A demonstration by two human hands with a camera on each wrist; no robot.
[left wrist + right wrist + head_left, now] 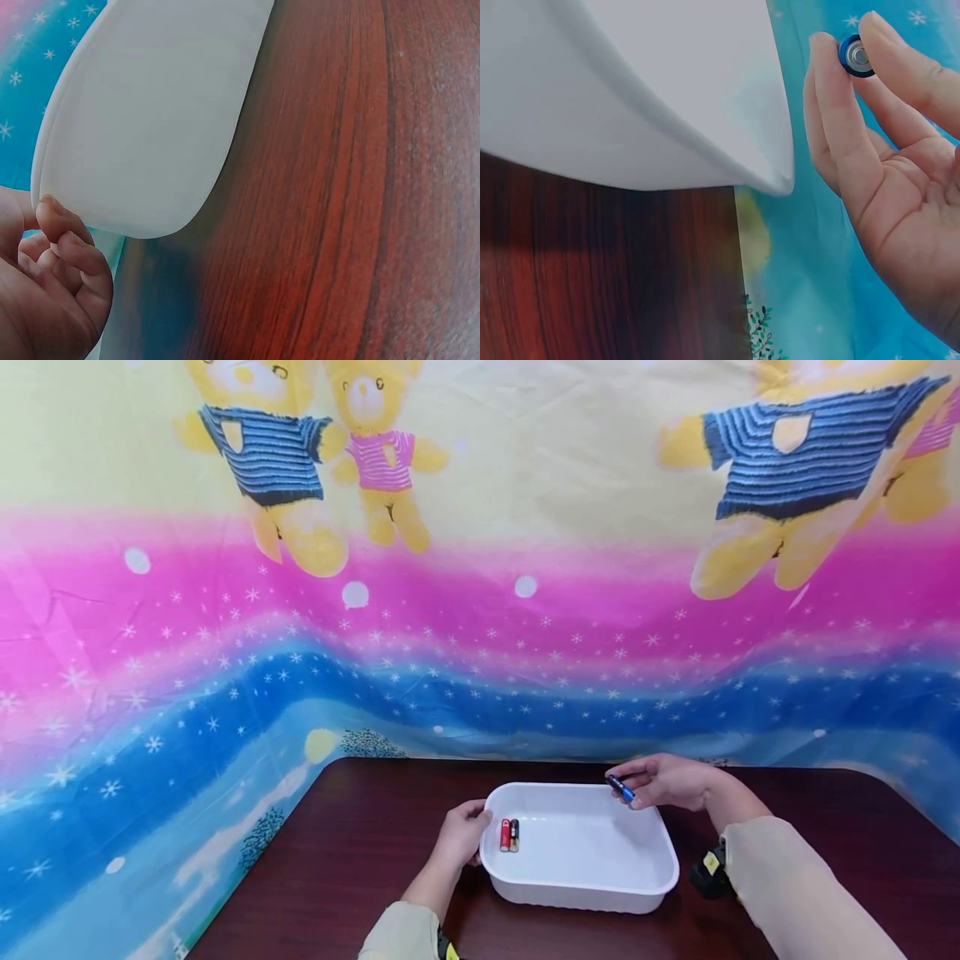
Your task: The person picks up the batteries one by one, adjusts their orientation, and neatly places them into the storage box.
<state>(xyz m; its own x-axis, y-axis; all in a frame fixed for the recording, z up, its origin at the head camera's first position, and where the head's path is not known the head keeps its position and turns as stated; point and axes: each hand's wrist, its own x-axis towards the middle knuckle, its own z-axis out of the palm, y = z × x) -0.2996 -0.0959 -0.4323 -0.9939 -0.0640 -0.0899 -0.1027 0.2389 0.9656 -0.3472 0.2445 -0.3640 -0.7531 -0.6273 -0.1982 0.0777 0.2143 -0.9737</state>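
Observation:
A white plastic tray (585, 897) with raised walls stands on the table. My left hand (461, 835) grips its left rim, thumb at the edge; in the left wrist view the curled fingers of that hand (67, 277) meet the rim of the tray (142, 135). Over the tray's back right corner, my right hand (671, 783) pinches a blue and black battery (620, 789). In the right wrist view the battery's (856, 56) metal end shows between thumb and fingers. A red battery (505, 835) and a black one with a gold end (514, 835) lie side by side inside the tray.
The dark wood table (352, 835) has rounded far corners. Behind it hangs a cloth (480, 635) printed with bears and snowflakes. A black device with a yellow mark (708, 867) is strapped at the right wrist.

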